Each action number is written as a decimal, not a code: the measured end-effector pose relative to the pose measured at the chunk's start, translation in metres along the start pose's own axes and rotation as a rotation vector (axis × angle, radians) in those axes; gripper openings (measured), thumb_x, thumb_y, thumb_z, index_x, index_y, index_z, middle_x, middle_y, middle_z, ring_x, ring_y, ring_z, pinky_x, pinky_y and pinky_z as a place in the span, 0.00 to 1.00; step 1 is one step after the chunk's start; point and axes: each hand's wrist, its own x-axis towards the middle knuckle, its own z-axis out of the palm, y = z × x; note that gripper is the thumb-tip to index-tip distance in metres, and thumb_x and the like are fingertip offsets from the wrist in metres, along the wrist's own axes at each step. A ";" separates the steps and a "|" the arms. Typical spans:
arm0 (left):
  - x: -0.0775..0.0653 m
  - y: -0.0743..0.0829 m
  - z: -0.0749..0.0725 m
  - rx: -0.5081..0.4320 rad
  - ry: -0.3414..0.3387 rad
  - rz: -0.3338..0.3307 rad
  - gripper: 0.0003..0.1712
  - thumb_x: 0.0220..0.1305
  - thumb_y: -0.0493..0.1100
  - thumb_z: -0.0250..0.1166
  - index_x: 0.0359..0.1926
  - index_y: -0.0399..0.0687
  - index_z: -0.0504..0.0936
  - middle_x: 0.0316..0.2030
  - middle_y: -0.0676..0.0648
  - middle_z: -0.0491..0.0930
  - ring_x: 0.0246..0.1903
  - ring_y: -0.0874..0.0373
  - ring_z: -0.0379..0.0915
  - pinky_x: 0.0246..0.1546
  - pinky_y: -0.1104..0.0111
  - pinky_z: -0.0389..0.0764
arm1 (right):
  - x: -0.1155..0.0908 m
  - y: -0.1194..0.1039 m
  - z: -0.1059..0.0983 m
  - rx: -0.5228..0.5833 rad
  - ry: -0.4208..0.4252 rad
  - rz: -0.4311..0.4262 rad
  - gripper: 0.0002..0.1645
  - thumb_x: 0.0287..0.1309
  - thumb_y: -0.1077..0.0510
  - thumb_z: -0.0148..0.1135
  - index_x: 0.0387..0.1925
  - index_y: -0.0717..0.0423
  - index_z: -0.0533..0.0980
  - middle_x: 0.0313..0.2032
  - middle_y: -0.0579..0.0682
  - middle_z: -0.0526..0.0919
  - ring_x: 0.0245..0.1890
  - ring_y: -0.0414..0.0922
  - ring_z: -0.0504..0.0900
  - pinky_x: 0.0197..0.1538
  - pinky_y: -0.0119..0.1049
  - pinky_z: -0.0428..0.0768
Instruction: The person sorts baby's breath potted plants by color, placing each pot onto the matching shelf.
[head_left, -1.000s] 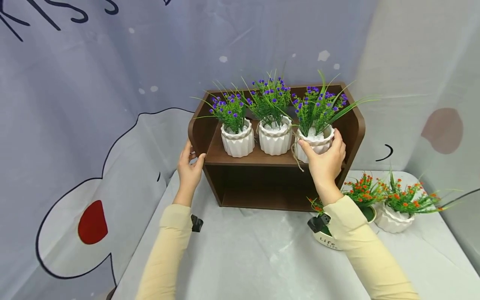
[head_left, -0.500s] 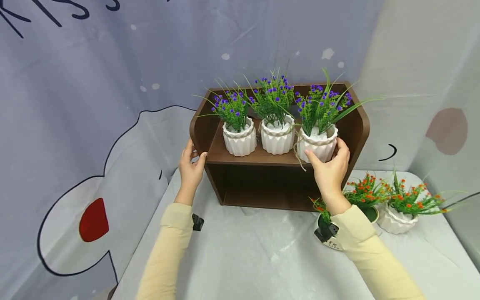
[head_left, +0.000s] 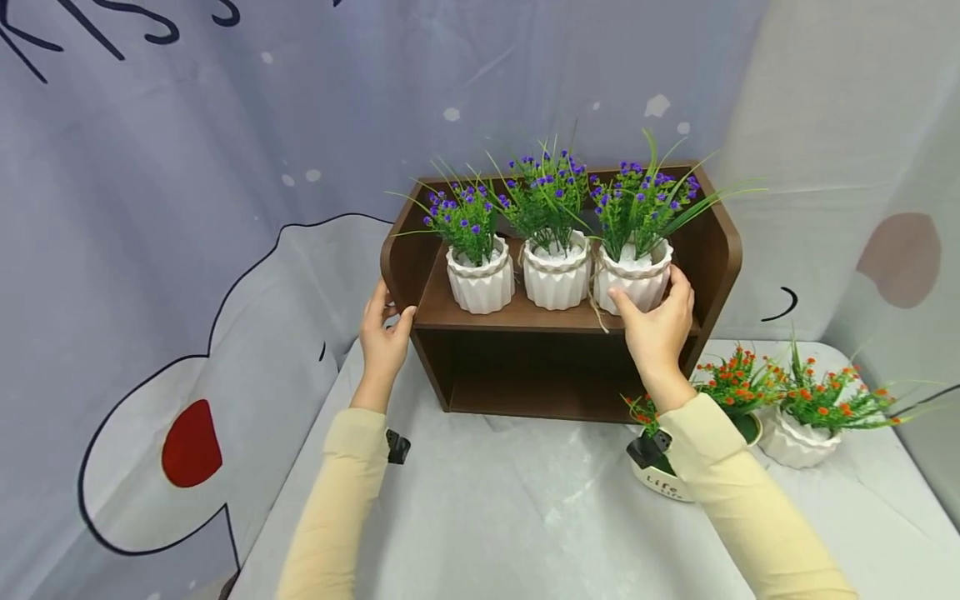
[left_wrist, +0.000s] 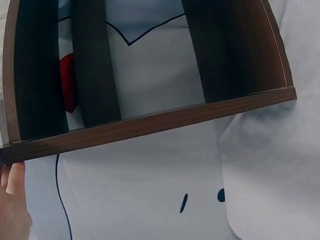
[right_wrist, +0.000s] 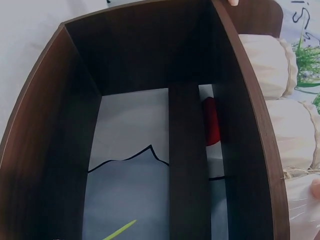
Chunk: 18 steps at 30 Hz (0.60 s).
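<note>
Pot (head_left: 636,283) is gripped by right hand (head_left: 660,329), shelf (head_left: 402,271) by left hand (head_left: 382,340); matching pots (head_left: 557,282) are lined up between them.

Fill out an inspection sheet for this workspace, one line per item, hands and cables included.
Surface: pale, marbled tabletop, with the brown shelf standing on it.
Job's things: three white pots with purple flowers, in a row at the shelf's upper level.
Clutter: orange-flowered plants at the right of the table, partly hidden by the right sleeve.
Hands: left hand grips the shelf's left side; right hand holds the rightmost pot.
Cables: nothing seen.
Surroundings: printed curtain behind the shelf.
</note>
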 end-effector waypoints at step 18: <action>0.000 -0.018 0.003 0.011 0.008 -0.025 0.35 0.60 0.30 0.64 0.68 0.42 0.64 0.47 0.31 0.72 0.42 0.40 0.77 0.43 0.54 0.83 | -0.013 -0.008 -0.007 0.072 -0.012 0.002 0.49 0.48 0.55 0.73 0.66 0.66 0.58 0.64 0.63 0.62 0.66 0.54 0.63 0.68 0.43 0.64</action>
